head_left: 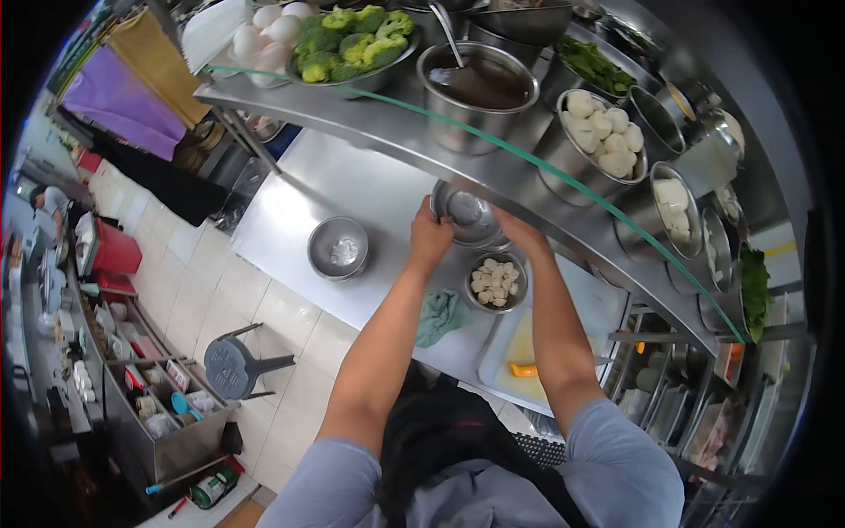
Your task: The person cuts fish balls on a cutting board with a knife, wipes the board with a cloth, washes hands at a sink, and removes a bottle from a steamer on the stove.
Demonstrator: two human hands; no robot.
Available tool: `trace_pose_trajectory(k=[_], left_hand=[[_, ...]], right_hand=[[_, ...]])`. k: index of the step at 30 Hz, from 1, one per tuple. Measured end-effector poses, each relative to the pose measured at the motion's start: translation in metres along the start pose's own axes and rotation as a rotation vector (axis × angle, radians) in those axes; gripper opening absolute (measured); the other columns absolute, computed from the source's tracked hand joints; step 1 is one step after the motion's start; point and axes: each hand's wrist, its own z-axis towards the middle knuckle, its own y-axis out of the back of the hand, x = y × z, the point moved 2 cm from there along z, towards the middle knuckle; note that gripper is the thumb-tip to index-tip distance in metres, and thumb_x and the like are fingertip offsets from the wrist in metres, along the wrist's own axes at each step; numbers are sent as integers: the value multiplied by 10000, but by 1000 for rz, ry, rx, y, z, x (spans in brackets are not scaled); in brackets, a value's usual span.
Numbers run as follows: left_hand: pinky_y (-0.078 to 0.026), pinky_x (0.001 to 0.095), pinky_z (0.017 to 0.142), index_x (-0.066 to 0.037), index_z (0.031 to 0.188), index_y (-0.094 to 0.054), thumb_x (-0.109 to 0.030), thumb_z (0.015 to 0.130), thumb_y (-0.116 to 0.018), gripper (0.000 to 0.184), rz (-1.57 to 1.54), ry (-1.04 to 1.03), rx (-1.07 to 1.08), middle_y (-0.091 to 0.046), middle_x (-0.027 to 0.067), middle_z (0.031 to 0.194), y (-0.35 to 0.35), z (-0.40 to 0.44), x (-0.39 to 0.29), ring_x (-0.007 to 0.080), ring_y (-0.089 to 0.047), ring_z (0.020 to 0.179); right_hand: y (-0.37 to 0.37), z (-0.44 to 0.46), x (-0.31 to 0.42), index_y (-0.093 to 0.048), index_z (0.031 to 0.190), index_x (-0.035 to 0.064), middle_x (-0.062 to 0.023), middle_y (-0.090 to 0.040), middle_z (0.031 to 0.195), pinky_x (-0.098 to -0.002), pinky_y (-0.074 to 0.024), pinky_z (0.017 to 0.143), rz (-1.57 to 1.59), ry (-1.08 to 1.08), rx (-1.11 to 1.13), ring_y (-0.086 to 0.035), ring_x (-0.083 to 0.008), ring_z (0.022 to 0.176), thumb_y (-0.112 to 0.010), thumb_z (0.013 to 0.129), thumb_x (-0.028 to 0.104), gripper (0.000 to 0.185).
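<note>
Gripping a metal bowl (469, 231), left hand (430, 234); right hand (518, 231) at its other side, grip unclear.

No lettering is legible; marks (232, 377) on the grey stool (225, 359) are too blurred

Shiny metal bowl (465, 209), partly hidden

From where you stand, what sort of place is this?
Most likely a commercial kitchen: a metal shelf holds broccoli and a pot of brown liquid, while white food pieces fill a bowl on the metal table below.
</note>
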Motion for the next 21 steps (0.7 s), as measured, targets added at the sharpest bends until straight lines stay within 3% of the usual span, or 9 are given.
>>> trace_pose_trajectory(k=[2,4,6,7,10,12,14,16,21], left_hand=[[-544,470,886,-3,1314,-598,-166,864,-644,480,137,151,-65,-713,276,1019,47,-11,-20,410,-707,976],[-541,493,872,-12,1298,-610,-135,851,-631,464,477,-95,-347,-719,263,1022,104,-17,42,417,-699,992],[-523,534,938,-8,1285,-624,-140,863,-611,442,387,249,-210,-706,261,1116,171,-23,20,410,-688,1069],[-549,526,912,9,1266,-622,-155,857,-623,441,473,198,-264,-719,239,1111,205,-14,71,397,-718,1009],[-559,527,897,28,1236,-622,-186,843,-648,447,259,399,-268,-721,253,1101,239,-22,63,400,-733,954],[-600,496,755,51,1197,-603,-185,847,-655,425,951,285,-197,-711,288,1092,258,-14,97,395,-741,898],[-600,469,676,62,1191,-583,-175,847,-654,424,868,376,-107,-705,304,1085,265,-6,125,390,-743,892],[-556,384,473,92,1191,-524,-153,852,-652,438,630,557,-55,-694,306,1020,248,-12,89,356,-742,835],[-564,368,465,79,1204,-500,-137,867,-654,429,255,556,-47,-662,238,993,263,-19,149,294,-718,777]], right_hand=[[5,24,-29,-683,1212,33,-194,-705,1211,-469,-472,1016,-441,113,-26,-644,-378,1131,-525,1018,472,505],[25,29,-45,-688,1191,32,-168,-719,1165,-448,-485,989,-464,231,-92,-659,-350,1104,-529,1017,496,520],[43,8,-49,-693,1171,30,-141,-732,1119,-428,-497,962,-507,306,-183,-675,-321,1076,-533,1016,519,537],[40,-15,-28,-696,1148,38,-110,-734,1058,-406,-514,895,-333,126,-74,-681,-276,1003,-571,1013,498,495],[-15,-70,-26,-731,1146,84,-74,-737,1003,-344,-544,790,161,203,172,-670,-172,880,-669,988,243,233],[-64,-125,-25,-711,1150,103,-52,-704,1043,-364,-534,843,-17,211,349,-656,-189,954,-711,944,173,218],[-115,-179,-31,-689,1121,92,-100,-642,1234,-471,-480,975,-411,595,37,-607,-306,1134,-751,906,210,253],[-158,-199,-68,-679,1113,87,-119,-603,1289,-505,-436,1019,-504,592,1,-565,-351,1190,-762,896,257,288],[-193,-199,-70,-644,1138,85,-140,-586,1277,-516,-397,1057,-391,250,-24,-545,-385,1208,-761,896,353,380]])
